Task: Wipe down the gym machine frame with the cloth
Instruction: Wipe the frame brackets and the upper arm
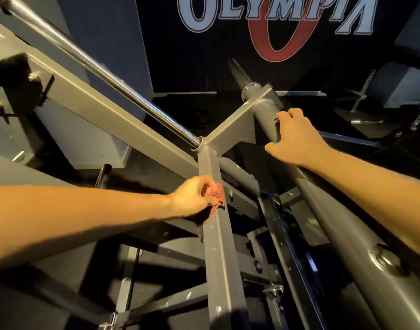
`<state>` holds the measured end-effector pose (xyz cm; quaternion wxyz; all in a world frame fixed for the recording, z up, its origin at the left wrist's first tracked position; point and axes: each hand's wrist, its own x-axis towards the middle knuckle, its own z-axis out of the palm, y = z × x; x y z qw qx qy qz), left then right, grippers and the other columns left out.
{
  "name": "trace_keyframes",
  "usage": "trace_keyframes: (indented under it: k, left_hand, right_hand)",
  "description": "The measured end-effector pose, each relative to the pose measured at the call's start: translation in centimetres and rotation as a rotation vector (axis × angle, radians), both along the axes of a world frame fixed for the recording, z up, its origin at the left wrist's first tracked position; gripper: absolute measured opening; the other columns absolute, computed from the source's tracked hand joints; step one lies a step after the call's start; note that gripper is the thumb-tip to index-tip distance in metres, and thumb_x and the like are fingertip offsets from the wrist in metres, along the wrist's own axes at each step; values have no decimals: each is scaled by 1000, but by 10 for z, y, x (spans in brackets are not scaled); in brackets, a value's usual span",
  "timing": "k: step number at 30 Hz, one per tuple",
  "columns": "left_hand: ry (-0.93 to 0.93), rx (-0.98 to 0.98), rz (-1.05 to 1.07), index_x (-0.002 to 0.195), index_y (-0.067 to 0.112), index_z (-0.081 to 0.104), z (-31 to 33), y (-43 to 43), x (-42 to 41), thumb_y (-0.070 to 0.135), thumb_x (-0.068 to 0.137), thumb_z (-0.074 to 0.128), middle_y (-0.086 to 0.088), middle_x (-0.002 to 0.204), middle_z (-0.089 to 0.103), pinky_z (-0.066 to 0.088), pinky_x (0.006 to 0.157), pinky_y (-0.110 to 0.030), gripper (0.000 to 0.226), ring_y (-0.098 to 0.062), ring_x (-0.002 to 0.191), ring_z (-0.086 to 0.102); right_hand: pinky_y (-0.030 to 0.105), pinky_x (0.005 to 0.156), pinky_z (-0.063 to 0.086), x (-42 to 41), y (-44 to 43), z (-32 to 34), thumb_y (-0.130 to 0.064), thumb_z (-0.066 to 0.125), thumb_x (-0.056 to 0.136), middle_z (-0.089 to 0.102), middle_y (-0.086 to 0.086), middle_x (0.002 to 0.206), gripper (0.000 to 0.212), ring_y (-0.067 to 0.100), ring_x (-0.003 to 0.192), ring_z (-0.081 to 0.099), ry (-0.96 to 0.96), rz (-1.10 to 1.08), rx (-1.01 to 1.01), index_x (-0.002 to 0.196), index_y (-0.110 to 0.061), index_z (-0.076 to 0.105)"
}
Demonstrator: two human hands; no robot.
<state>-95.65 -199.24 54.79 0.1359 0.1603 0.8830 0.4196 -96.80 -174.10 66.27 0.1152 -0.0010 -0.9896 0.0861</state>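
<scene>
The gym machine frame is grey painted steel; a square post (222,253) runs down the middle from a welded joint. My left hand (194,195) grips a bunched reddish cloth (215,198) and presses it against the left face of that post, a little below the joint. My right hand (293,136) is curled round a thick round grey tube (342,225) that slants down to the right, holding it just below a cross piece.
A chrome guide rod (104,70) slants from upper left into the joint, beside a flat grey beam (104,110). Lower braces, bolts and brackets crowd the dark space under the post. A dark banner with large lettering (275,17) hangs behind.
</scene>
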Motion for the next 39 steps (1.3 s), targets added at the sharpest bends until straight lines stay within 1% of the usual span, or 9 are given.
trace_keyframes:
  k: [7,9,13,18,25,28,33,37,39]
  left_hand:
    - [17,-160,-202,90,15,57,4,-3,104,12,91,71,4,91,64,51,80,-16,14,-6,86,63]
    - [79,-140,-157,85,13,56,10,0,82,9,91,69,8,86,64,49,79,-13,15,0,82,62]
    - [111,-110,44,80,9,56,13,6,12,6,89,69,8,88,68,55,91,-31,17,-8,93,68]
    - [9,-109,58,85,13,56,8,13,21,5,89,72,4,96,70,55,89,-30,18,-4,91,66]
    - [-309,-171,-106,109,12,61,25,2,134,9,88,74,-5,107,70,61,85,-33,24,-19,98,71]
    - [-202,-181,-145,91,21,60,15,2,158,13,87,76,1,100,70,58,94,-38,18,-20,100,70]
    - [27,-136,6,83,22,61,10,7,87,13,84,73,3,98,69,57,96,-44,15,-15,99,68]
    - [59,-85,167,99,1,60,8,18,44,2,89,66,1,103,70,53,89,-29,11,-17,102,68]
    - [0,-72,178,99,3,60,7,17,51,4,86,72,2,99,71,57,92,-35,17,-16,99,70]
  right_hand:
    - [53,103,46,74,8,-1,-33,72,88,10,19,164,80,44,140,32,-155,5,100,150,-15,25]
    - [52,101,47,80,10,-3,-34,72,87,14,20,162,81,44,137,35,-161,7,108,149,-16,24]
    - [43,83,55,67,6,0,-35,76,83,33,20,144,72,38,115,52,-124,26,153,138,-15,33]
    - [42,83,55,64,10,-5,-42,80,80,39,18,138,74,35,108,55,-109,63,176,134,-13,39]
    - [47,118,31,97,16,16,-47,81,82,7,18,169,93,40,149,27,-260,131,-33,154,-8,36]
    - [45,121,25,120,28,5,-43,78,86,1,11,171,98,35,153,20,-280,122,-44,162,-17,22]
    - [47,117,33,122,27,-1,-39,80,84,9,10,170,93,37,148,31,-201,118,-75,160,-21,29]
    - [46,116,35,119,28,-4,-39,80,84,11,9,169,90,37,147,33,-182,116,-73,158,-21,32]
    - [47,117,34,120,27,-3,-41,80,84,9,9,170,92,36,148,31,-203,124,-91,159,-21,31]
